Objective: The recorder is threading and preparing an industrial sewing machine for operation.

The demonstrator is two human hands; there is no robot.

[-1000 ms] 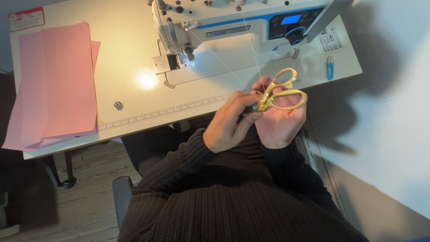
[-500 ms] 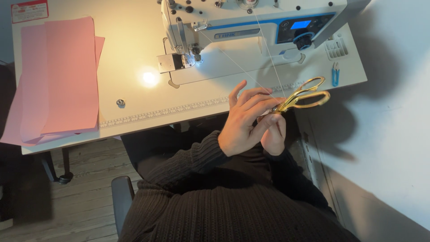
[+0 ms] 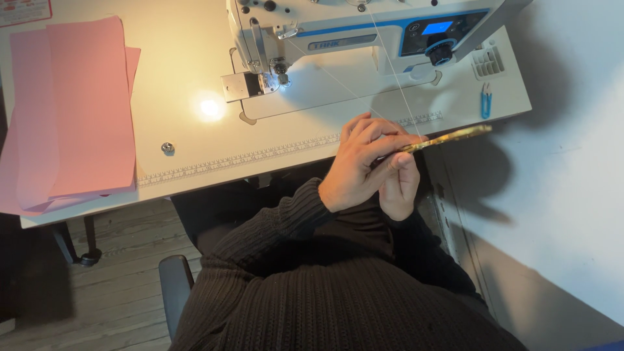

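Scissors point(image 3: 448, 137) now turned edge-on past table edge point(image 3: 260, 170), right hand point(image 3: 398, 182) gripping them, left hand point(image 3: 357, 162) pinching thread point(image 3: 396, 84)

Both hands together at the 1 o'clock side: left hand point(image 3: 359, 166) on top, fingers curled and pinched; right hand point(image 3: 398, 185) tucked beneath, thumb up, black sleeves.

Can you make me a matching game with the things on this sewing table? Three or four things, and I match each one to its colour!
Things:
1. scissors
2. fabric sheets
3. thread snips
4. sewing machine

Colours:
a. pink
b. white with a blue stripe
c. gold
d. blue

Pairs: 1-c, 2-a, 3-d, 4-b
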